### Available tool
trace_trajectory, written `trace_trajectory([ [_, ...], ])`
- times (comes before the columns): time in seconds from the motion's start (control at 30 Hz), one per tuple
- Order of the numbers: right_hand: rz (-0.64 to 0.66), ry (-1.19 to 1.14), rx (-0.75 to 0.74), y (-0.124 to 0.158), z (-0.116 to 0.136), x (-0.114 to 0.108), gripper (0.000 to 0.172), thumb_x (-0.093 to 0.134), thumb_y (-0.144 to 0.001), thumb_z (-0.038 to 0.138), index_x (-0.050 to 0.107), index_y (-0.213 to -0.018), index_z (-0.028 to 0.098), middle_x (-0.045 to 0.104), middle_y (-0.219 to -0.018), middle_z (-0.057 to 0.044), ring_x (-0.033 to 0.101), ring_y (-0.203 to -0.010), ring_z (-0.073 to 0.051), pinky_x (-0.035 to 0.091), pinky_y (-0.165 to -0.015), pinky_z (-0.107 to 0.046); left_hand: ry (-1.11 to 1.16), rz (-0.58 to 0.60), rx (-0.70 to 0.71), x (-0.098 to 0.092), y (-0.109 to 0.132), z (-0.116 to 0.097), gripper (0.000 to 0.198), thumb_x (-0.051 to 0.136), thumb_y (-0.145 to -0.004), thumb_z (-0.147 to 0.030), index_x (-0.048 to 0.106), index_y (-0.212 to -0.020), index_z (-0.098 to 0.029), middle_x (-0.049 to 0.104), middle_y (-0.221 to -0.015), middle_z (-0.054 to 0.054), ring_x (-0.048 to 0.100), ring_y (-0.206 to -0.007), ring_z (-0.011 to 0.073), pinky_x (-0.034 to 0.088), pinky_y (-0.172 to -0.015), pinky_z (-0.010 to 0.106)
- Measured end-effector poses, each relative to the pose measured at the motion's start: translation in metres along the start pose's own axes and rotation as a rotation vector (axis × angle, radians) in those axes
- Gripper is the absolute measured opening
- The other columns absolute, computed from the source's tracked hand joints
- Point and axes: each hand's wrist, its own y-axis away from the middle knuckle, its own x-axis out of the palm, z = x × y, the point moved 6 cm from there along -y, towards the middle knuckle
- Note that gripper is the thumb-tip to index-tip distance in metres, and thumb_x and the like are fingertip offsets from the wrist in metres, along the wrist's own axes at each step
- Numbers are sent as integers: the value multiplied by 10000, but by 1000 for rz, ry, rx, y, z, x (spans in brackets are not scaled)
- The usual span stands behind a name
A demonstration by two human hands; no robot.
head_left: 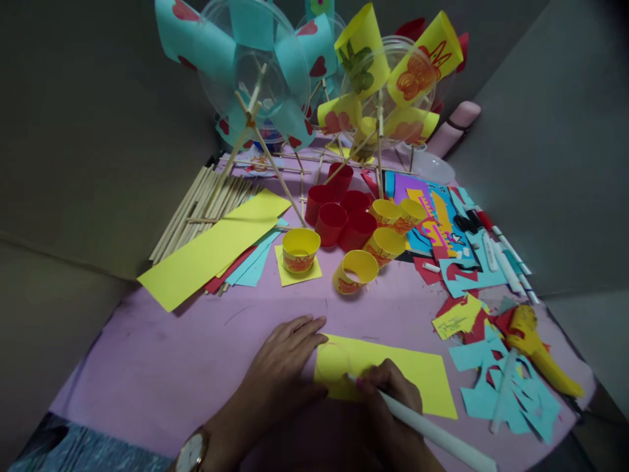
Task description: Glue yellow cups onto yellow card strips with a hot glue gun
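My left hand (pixel 289 360) lies flat with its fingers stretched out, fingertips on the left edge of a yellow paper strip (pixel 407 370). In my right hand (pixel 390 393) is a long white pen (pixel 432 432), gripped near its pinkish lower end. Its dark tip is at the left part of the strip, where a faint curved line shows. Beyond the strip stand yellow paper rings (pixel 356 272) with red drawings, and one more yellow ring (pixel 301 250) stands on a small yellow square (pixel 287 275). Several red paper rings (pixel 331 223) are grouped behind them.
Wheels with blue cups (pixel 211 46) and yellow cups (pixel 363 59) stand on stick frames at the back. Left are wooden sticks (pixel 196 203) and paper sheets (pixel 216 249). Right are a yellow glue gun (pixel 540 354), blue scraps (pixel 531 400), markers (pixel 511 269) and a pink bottle (pixel 452 128).
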Motion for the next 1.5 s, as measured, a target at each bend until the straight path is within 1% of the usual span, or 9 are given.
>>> trace_trajectory([
  [0.1, 109, 63, -111, 3, 2, 2, 230, 514, -823, 257, 425, -611, 248, 427, -457, 81, 404, -387, -104, 289, -419, -228, 11, -19, 21, 0, 1, 1, 576, 752, -623, -193, 531, -1155, -198, 541, -1349, 102, 494, -1220, 293, 427, -987, 468],
  [0.2, 208, 109, -191, 4, 2, 8, 217, 509, -803, 230, 419, -606, 243, 443, -450, 81, 408, -376, -93, 274, -409, -221, 24, -30, 25, 1, 3, 2, 591, 779, -622, -214, 530, -1157, -201, 537, -1352, 99, 489, -1224, 292, 421, -992, 469],
  [0.47, 217, 115, -82, 3, -5, 10, 226, 473, -826, 280, 420, -609, 242, 447, -448, 70, 397, -387, -102, 284, -405, -220, 29, -32, 20, 0, 4, 2, 617, 788, -611, -191, 527, -1170, -193, 527, -1361, 104, 474, -1234, 298, 423, -991, 482],
  [0.6, 227, 120, -82, 2, -5, 13, 213, 497, -814, 277, 469, -609, 228, 510, -456, 52, 446, -396, -104, 303, -416, -214, 31, -47, 26, -1, 4, 1, 634, 797, -587, -163, 531, -1162, -194, 538, -1350, 102, 486, -1224, 298, 432, -982, 482],
  [0.77, 239, 118, -56, 1, -2, 14, 202, 486, -778, 248, 443, -582, 231, 495, -439, 55, 437, -384, -100, 291, -400, -208, 23, -44, 26, -2, 2, 1, 650, 805, -568, -143, 535, -1158, -188, 541, -1346, 111, 493, -1219, 298, 442, -975, 484],
  [1.0, 186, -6, 105, 5, -1, 12, 218, 462, -792, 302, 369, -601, 256, 335, -463, 102, 296, -416, -97, 222, -424, -250, 12, -29, 9, -2, 1, 1, 642, 799, -574, -155, 535, -1158, -205, 537, -1351, 105, 495, -1219, 303, 444, -975, 494],
  [1.2, 107, -18, 109, 2, 0, 8, 204, 464, -798, 305, 391, -614, 259, 340, -467, 104, 319, -409, -103, 219, -440, -264, -2, -57, 28, -2, 2, 0, 657, 812, -536, -141, 547, -1134, -190, 560, -1324, 117, 520, -1189, 314, 467, -946, 502],
  [1.37, 59, -20, 163, 1, -2, 6, 214, 462, -800, 323, 373, -613, 267, 318, -463, 111, 300, -405, -103, 205, -435, -264, -6, -46, 13, -3, 1, 0, 637, 793, -541, -132, 555, -1128, -197, 559, -1329, 103, 515, -1199, 309, 465, -951, 499],
  [1.5, 26, 8, 169, 1, -2, 5, 207, 451, -793, 327, 375, -610, 266, 338, -464, 105, 328, -412, -107, 223, -443, -259, 2, -48, 14, -4, 1, 0, 631, 778, -546, -121, 554, -1130, -197, 560, -1328, 102, 512, -1202, 307, 462, -954, 503],
])
